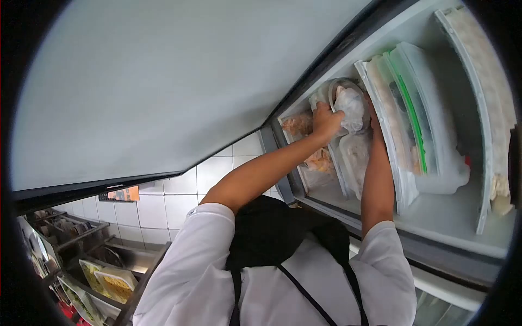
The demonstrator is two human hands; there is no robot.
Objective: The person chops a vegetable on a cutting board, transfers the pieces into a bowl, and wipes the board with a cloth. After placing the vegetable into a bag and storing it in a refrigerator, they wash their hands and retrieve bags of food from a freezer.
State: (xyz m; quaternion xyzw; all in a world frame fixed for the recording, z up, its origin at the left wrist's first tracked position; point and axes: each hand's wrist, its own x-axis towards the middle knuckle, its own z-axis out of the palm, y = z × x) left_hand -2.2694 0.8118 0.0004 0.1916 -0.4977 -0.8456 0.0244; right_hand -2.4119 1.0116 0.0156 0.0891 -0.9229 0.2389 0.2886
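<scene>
Inside an open white fridge or freezer, both my hands are at a round clear plastic container (pixel 333 91) with a knotted clear plastic bag (pixel 350 106) of pale contents in it. My left hand (pixel 326 118) grips the container's near left side, its thumb beside the bag. My right hand (pixel 373 111) lies along the container's right side, next to a white shelf; its fingers are hidden. Just below sits a frosty, pale package (pixel 356 157). Bags of orange-brown food (pixel 298 125) lie to the left.
A large grey-white door (pixel 163 81) stands open on the left. White shelf panels (pixel 472 108) divide the cabinet; a green-edged zip bag (pixel 410 108) and a whitish jug-like container (pixel 443 152) are on the right. Trays of yellow food (pixel 117 282) sit in a metal rack at lower left.
</scene>
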